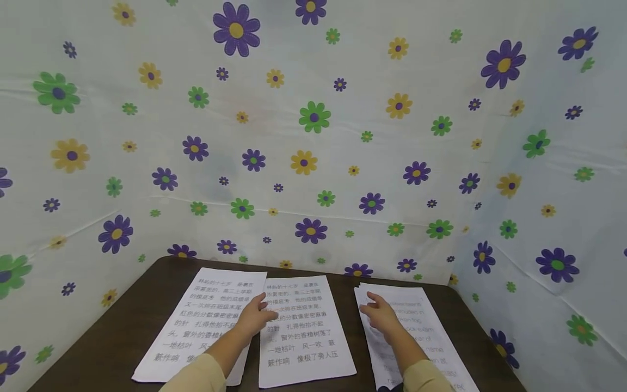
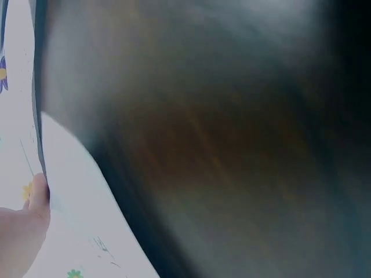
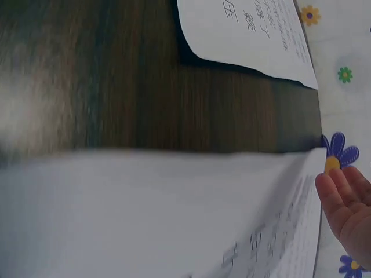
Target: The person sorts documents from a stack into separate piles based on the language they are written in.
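Note:
My left hand (image 1: 256, 317) hovers where the left stack of printed paper (image 1: 188, 305) meets the middle printed paper (image 1: 303, 348), thumb spread from the fingers. In the left wrist view, only part of this hand (image 2: 26, 223) shows at the left edge, beside white paper (image 2: 75, 179). Over the upper left part of the right stack of paper (image 1: 431, 326) is my right hand (image 1: 382, 314), fingers loosely extended. The right wrist view has the hand (image 3: 351, 211) at the paper's far edge, its fingers straight and nothing between them. Chinese characters cover the left and middle pages; Latin letters cover the right one.
The papers lie on a dark brown table (image 1: 362, 370) with rounded far corners. A white cloth (image 1: 343, 136) printed with purple, green and yellow flowers hangs behind the table and along both sides. A small black object (image 1: 389, 389) peeks in beside the right sleeve.

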A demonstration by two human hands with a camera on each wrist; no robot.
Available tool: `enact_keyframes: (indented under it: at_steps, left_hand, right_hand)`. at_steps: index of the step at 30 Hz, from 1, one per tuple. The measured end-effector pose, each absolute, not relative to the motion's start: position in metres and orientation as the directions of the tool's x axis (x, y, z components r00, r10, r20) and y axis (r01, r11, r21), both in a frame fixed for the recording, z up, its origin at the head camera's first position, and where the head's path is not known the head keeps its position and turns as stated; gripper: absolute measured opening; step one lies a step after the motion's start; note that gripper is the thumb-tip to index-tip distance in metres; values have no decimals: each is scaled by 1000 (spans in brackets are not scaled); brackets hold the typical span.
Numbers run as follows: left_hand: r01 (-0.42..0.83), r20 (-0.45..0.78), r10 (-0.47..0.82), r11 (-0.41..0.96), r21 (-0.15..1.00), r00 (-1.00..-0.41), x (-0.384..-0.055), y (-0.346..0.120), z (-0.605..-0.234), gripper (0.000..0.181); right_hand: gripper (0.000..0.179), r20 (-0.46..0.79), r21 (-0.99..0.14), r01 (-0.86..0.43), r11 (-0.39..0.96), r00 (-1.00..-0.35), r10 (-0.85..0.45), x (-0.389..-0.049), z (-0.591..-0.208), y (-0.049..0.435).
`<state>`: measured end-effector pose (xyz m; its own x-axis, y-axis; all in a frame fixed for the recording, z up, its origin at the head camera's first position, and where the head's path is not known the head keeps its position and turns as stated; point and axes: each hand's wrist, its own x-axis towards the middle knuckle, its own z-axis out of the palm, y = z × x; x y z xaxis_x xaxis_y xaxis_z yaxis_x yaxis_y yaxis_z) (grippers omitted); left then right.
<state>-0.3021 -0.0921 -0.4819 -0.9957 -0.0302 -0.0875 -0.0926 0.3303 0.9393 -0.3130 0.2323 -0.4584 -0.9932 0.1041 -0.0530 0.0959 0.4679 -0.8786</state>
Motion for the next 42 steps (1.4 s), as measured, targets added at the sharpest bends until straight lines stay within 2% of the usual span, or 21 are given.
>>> enact_keyframes:
  at_steps: [8, 13, 25, 33, 38, 42]
  left_hand:
    - [-106, -90, -62, 350, 931, -994, -296, -106, -476, 77]
    - [-128, -111, -69, 357, 925, -991, -295, -114, -476, 73]
    - [-198, -201, -16, 253, 947, -979, -290, -114, -474, 66]
    - [-229, -226, -34, 175, 958, -973, -290, -110, -476, 66]
    - [-208, -207, -25, 193, 959, -978, -291, -107, -483, 62]
    - [-146, -150, 4, 209, 967, -989, -292, -104, -488, 62]
  right_hand:
    - [59, -58, -895, 71, 440, -997, 43, -316, -466, 210]
    - [60, -107, -894, 92, 438, -994, -9, -316, -468, 198]
    - [62, -195, -897, 156, 414, -979, -55, -312, -476, 187]
    - [58, -193, -894, 155, 421, -980, -48, -311, -484, 191]
    - [52, -165, -874, 116, 473, -984, -64, -306, -486, 192]
    - [50, -143, -886, 84, 457, -985, -97, -305, -486, 193]
